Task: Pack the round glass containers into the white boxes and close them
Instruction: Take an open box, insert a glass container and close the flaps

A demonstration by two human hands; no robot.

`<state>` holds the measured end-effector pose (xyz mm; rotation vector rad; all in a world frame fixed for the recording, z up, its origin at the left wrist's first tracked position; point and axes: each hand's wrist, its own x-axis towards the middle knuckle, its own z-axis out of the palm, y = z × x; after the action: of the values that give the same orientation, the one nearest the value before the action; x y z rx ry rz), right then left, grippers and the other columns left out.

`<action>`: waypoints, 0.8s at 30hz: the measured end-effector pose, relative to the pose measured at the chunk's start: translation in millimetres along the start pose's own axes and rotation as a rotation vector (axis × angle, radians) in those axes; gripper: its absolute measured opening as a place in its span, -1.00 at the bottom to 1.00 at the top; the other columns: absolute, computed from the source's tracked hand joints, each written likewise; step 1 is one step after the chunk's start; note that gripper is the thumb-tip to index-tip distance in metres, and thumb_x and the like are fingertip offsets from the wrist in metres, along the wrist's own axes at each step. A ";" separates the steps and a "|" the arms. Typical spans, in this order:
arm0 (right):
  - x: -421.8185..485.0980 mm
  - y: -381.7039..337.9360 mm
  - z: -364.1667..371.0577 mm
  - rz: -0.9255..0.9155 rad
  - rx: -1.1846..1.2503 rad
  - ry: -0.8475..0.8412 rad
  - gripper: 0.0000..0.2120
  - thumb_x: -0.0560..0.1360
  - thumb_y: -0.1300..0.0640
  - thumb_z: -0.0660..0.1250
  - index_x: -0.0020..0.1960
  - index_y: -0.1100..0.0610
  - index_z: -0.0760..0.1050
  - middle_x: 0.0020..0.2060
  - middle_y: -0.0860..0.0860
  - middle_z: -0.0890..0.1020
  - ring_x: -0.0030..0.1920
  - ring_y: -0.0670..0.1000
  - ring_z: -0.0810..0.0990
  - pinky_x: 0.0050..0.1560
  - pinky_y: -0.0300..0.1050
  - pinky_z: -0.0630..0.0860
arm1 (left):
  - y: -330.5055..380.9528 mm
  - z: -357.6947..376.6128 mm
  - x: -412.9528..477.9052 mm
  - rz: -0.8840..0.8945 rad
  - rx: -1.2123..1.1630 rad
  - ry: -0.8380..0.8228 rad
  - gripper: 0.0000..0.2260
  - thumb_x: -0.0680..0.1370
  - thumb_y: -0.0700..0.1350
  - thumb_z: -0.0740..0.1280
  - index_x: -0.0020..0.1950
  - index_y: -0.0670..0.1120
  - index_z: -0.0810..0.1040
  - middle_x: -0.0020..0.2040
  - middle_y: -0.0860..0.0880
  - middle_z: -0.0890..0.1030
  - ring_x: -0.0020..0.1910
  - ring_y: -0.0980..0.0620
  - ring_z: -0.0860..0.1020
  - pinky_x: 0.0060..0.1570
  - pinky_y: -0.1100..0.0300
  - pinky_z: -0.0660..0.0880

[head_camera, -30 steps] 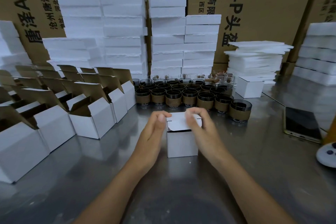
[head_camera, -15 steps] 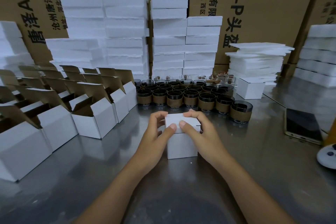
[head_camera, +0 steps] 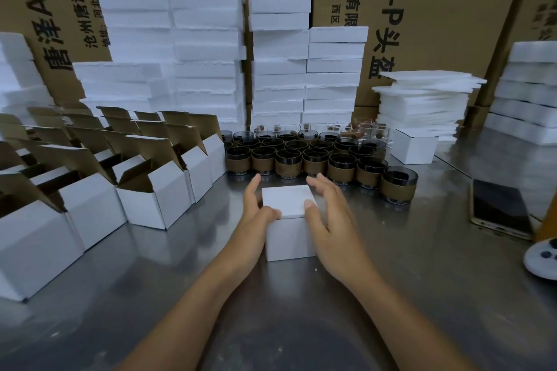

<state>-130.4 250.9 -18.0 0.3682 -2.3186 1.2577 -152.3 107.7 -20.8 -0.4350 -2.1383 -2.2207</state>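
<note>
A small white box [head_camera: 288, 221] stands closed on the metal table [head_camera: 391, 295] in front of me. My left hand [head_camera: 255, 214] lies against its left side with straight fingers, the thumb resting on the lid's front edge. My right hand [head_camera: 330, 221] is at the box's right side with fingers spread and straight, its thumb touching the lid's front right corner. Several round dark glass containers [head_camera: 316, 158] with brown bands stand in rows just behind the box. Several open white boxes [head_camera: 156, 199] with raised brown flaps line the left side.
Another closed white box [head_camera: 413, 149] stands at the back right under a pile of white foam sheets [head_camera: 422, 99]. Stacks of white foam blocks [head_camera: 277, 69] and cardboard cartons [head_camera: 437, 9] form the back wall. A phone [head_camera: 500, 209] and a white device [head_camera: 542, 256] lie at the right.
The lid went from partly raised to flat and closed. Both thumbs pressed on it half a second ago; now my hands have spread apart to the box's sides, the right one opening.
</note>
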 end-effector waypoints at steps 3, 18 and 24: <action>-0.3 0.7 -3.2 0.000 -0.007 0.015 -0.69 0.55 0.01 0.21 0.29 -0.05 0.35 0.18 -0.26 0.41 0.15 -0.42 0.32 0.15 -0.46 0.27 | 3.4 1.2 -1.7 -0.003 0.016 0.066 -0.45 0.39 -0.05 0.23 0.34 0.25 0.15 0.30 0.08 0.37 0.18 0.11 0.45 0.00 0.24 0.42; -2.5 -3.8 13.0 0.116 -0.085 0.025 -0.27 0.27 -0.12 0.42 0.36 -0.16 0.18 0.16 -0.18 0.30 0.19 -0.13 0.35 0.06 -0.18 0.37 | -0.3 5.8 -7.0 0.092 0.117 0.153 -0.46 0.37 0.27 0.21 0.32 0.24 0.17 0.25 0.12 0.39 0.26 0.21 0.39 0.07 0.43 0.40; 28.3 -5.1 -28.8 0.132 0.024 0.200 -0.29 0.24 0.05 0.44 0.32 -0.21 0.24 0.10 -0.19 0.32 0.05 -0.19 0.34 -0.09 -0.29 0.34 | -2.8 7.0 -0.5 -0.021 0.020 0.226 -0.67 0.45 0.33 0.15 0.12 0.21 0.37 0.13 0.10 0.50 0.01 0.34 0.52 0.15 0.14 0.43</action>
<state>-144.3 272.0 13.8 0.0930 -2.1885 1.3213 -151.1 114.6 -23.5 -0.1516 -2.0547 -2.1397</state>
